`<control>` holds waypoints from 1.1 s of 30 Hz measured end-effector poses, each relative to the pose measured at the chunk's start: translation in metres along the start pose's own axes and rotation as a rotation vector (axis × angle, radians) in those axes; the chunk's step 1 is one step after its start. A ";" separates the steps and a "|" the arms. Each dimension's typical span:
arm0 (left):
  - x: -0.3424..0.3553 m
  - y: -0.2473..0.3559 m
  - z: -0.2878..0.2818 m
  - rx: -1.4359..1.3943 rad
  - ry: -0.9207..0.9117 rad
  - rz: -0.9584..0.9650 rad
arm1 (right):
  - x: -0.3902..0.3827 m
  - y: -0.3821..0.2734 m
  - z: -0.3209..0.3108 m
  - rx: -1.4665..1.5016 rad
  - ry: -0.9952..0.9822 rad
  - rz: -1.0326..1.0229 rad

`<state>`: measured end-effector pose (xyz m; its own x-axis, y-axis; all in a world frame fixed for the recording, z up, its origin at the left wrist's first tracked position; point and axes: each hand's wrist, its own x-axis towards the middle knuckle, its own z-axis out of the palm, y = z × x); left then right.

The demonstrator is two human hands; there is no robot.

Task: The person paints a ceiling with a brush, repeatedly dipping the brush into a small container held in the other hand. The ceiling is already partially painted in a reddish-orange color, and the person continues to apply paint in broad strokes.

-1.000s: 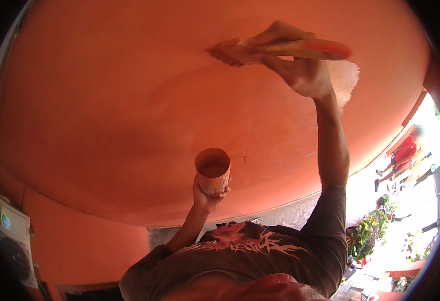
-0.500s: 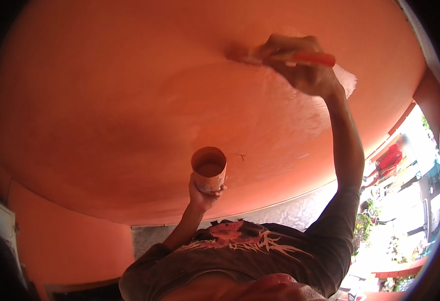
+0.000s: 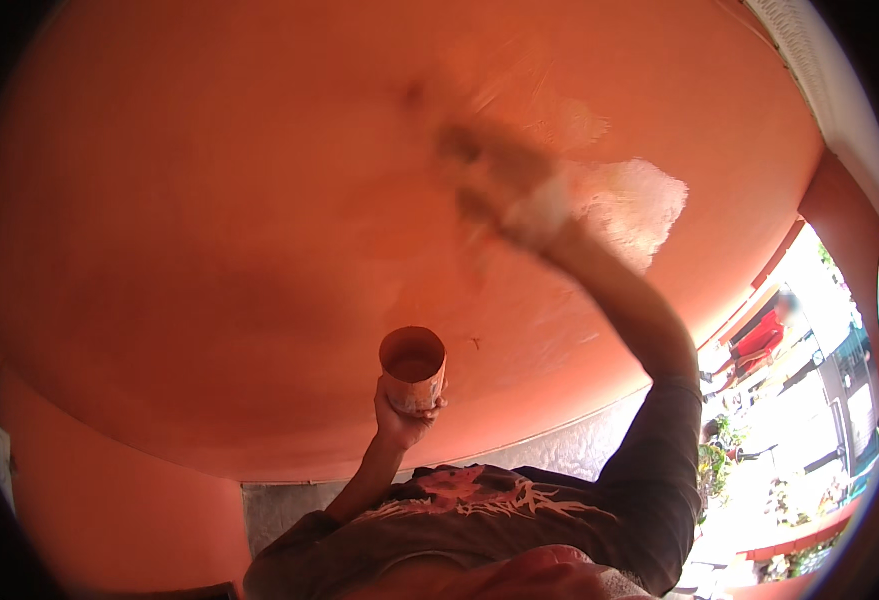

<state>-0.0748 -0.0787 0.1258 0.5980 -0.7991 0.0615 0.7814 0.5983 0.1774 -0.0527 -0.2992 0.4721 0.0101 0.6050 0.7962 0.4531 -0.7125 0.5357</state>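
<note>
Cup held upright at lower centre, right hand a blur against the orange wall

The left hand (image 3: 406,425), at lower centre, is wrapped around the lower part of an orange-stained cup (image 3: 412,394). Its mouth faces up, probably so the reddish contents stay in, and it is held out in front of the chest, presumably to be within easy reach of the other hand.

The right hand (image 3: 504,180), at upper centre, is raised before the orange wall (image 3: 209,200). Blur hides its fingers, so I cannot tell whether it grasps anything or touches the wall.

The right forearm (image 3: 624,295) covers part of the wall below a pale, shiny patch (image 3: 649,200). Nothing visible blocks the gap between cup and right hand. At the right edge are a person in red (image 3: 761,338) and plants (image 3: 724,445), well apart from the hands.
</note>
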 end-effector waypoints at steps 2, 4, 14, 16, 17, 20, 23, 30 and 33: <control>0.002 0.002 -0.002 -0.006 -0.024 -0.008 | 0.008 -0.056 0.013 0.107 -0.131 -0.052; 0.007 0.003 -0.002 -0.017 -0.031 -0.052 | 0.008 -0.043 0.018 0.327 0.053 0.083; 0.004 -0.008 0.000 0.001 -0.028 0.012 | 0.019 0.152 -0.139 -0.442 0.508 0.585; 0.002 -0.004 -0.007 -0.016 -0.016 0.017 | -0.004 0.159 -0.108 -0.505 0.396 0.504; 0.001 -0.002 -0.008 -0.027 -0.010 0.025 | -0.005 0.140 -0.084 -0.570 0.307 0.569; 0.002 -0.001 -0.003 -0.029 -0.007 0.002 | -0.008 0.032 -0.003 -0.276 -0.004 0.254; 0.003 0.008 0.002 -0.079 -0.080 -0.041 | 0.046 -0.064 0.026 0.250 0.001 0.177; 0.007 0.005 0.001 -0.039 -0.063 -0.071 | 0.027 0.144 -0.033 -0.085 0.295 0.498; 0.005 0.001 -0.006 0.031 -0.060 -0.032 | 0.042 0.142 -0.066 -0.248 0.461 0.294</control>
<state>-0.0699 -0.0819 0.1200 0.5602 -0.8205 0.1140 0.7935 0.5710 0.2103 -0.0467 -0.3984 0.6004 -0.3095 0.1927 0.9311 0.2675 -0.9220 0.2798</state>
